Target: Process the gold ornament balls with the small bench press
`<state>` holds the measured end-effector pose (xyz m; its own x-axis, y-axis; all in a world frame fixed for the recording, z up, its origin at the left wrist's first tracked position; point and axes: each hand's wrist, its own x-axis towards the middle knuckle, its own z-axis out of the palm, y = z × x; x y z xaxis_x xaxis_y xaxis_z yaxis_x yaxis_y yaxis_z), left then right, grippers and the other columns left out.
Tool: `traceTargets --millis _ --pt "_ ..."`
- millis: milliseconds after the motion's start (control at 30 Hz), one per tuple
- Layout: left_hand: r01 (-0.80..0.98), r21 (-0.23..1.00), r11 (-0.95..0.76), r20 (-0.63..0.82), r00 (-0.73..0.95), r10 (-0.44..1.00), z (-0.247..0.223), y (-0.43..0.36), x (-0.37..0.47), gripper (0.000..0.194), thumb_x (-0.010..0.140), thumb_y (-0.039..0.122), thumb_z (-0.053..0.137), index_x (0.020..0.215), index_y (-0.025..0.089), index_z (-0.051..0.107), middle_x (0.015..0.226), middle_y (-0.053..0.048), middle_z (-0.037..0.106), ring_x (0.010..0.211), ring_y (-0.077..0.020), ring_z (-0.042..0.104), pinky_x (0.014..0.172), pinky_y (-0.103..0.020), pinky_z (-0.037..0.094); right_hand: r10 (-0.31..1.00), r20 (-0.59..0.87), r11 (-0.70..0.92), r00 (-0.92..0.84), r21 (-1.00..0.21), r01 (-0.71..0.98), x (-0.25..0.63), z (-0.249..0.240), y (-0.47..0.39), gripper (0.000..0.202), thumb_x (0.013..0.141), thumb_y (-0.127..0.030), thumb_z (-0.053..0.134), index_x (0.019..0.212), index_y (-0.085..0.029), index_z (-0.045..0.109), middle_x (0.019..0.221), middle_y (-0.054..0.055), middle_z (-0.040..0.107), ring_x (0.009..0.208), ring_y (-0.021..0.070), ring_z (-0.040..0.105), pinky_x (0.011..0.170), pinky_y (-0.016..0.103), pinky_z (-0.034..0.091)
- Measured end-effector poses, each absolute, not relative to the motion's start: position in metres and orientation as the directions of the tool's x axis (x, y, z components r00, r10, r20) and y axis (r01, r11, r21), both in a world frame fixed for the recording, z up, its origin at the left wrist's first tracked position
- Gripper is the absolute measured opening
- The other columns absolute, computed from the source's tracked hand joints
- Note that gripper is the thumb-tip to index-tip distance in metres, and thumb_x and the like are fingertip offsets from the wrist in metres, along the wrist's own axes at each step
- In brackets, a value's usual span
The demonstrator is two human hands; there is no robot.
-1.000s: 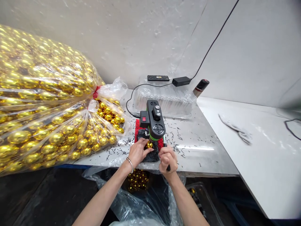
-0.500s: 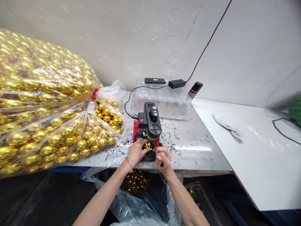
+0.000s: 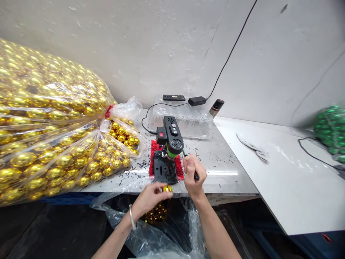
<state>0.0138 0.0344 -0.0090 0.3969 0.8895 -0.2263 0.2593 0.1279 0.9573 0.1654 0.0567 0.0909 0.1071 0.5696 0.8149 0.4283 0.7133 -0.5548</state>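
Between the thumb and fingers of my left hand [image 3: 151, 196] is a shiny gold ball [image 3: 167, 189], held just off the front edge of the table. My right hand [image 3: 194, 173] is wrapped around the black-tipped lever handle [image 3: 196, 176] of a small bench drill press [image 3: 173, 133]. The press has a black and green head with a red switch box at its left. Its slotted black base plate [image 3: 165, 173] rests on a red mat [image 3: 180, 167], with no ball on it. Below my left hand, an opened clear plastic bag [image 3: 145, 235] holds many gold balls [image 3: 156, 213].
Large tied bags of gold balls [image 3: 61, 144] fill the left side. Black shavings litter the metal tabletop [image 3: 221, 162]. Behind the press lie a clear box [image 3: 180, 120], a black remote [image 3: 174, 97] and a power adapter [image 3: 197, 101]. Scissors [image 3: 253, 148] and green balls [image 3: 330, 129] are at right.
My left hand has drawn the gold ball from under the drill head toward me, past the table edge. The right hand has shifted slightly up and right with the lever.
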Motion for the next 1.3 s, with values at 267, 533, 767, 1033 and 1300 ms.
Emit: traceTargets --millis 267,533,767,1033,1300 --pt "-0.32 0.331 0.888 -0.871 0.257 0.418 -0.085 -0.025 0.013 0.042 0.073 0.053 0.069 0.075 0.011 0.066 0.069 -0.004 0.065 0.053 -0.0093 0.056 0.055 -0.023 0.048 0.546 0.835 0.726 0.068 -0.512 0.459 0.165 0.078 0.054 0.03 0.09 -0.008 0.036 0.063 -0.02 0.037 0.059 -0.001 0.041 0.061 0.0112 0.045 0.055 0.027 0.033" --pt "-0.544 0.391 0.743 -0.575 0.486 0.658 -0.016 -0.015 -0.016 0.051 0.06 -0.001 0.075 0.108 0.013 0.067 0.098 -0.007 0.068 0.091 -0.0185 0.067 0.084 -0.026 0.053 0.533 0.844 0.729 0.067 -0.497 0.471 0.167 0.072 0.053 0.028 0.088 -0.007 0.037 0.063 -0.02 0.038 0.062 -0.001 0.044 0.062 0.0109 0.046 0.055 0.027 0.034" --pt "-0.568 0.641 0.516 -0.442 0.276 0.853 0.025 0.03 -0.006 0.032 0.079 0.025 0.071 0.108 0.016 0.062 0.086 -0.003 0.066 0.061 -0.0063 0.06 0.049 -0.014 0.047 0.554 0.831 0.716 0.047 -0.505 0.483 0.168 0.072 0.052 0.028 0.088 -0.008 0.037 0.063 -0.02 0.039 0.063 0.0 0.045 0.062 0.0117 0.046 0.055 0.027 0.035" --pt "-0.55 0.656 0.517 -0.461 0.25 0.851 0.025 0.047 0.006 0.035 0.081 0.014 0.067 0.115 0.017 0.059 0.077 0.001 0.064 0.063 -0.0095 0.065 0.056 -0.017 0.054 0.545 0.838 0.728 0.014 -0.482 0.487 0.17 0.071 0.051 0.026 0.087 -0.006 0.038 0.065 -0.02 0.041 0.065 0.001 0.047 0.063 0.0116 0.047 0.053 0.026 0.036" --pt "-0.662 0.548 0.511 -0.514 0.215 0.83 0.024 0.055 0.003 0.035 0.083 0.006 0.06 0.117 0.018 0.059 0.09 -0.003 0.069 0.076 -0.01 0.068 0.071 -0.018 0.056 0.562 0.827 0.713 -0.004 -0.482 0.508 0.17 0.07 0.05 0.026 0.087 -0.007 0.038 0.065 -0.02 0.042 0.064 0.001 0.048 0.062 0.012 0.047 0.052 0.026 0.035"
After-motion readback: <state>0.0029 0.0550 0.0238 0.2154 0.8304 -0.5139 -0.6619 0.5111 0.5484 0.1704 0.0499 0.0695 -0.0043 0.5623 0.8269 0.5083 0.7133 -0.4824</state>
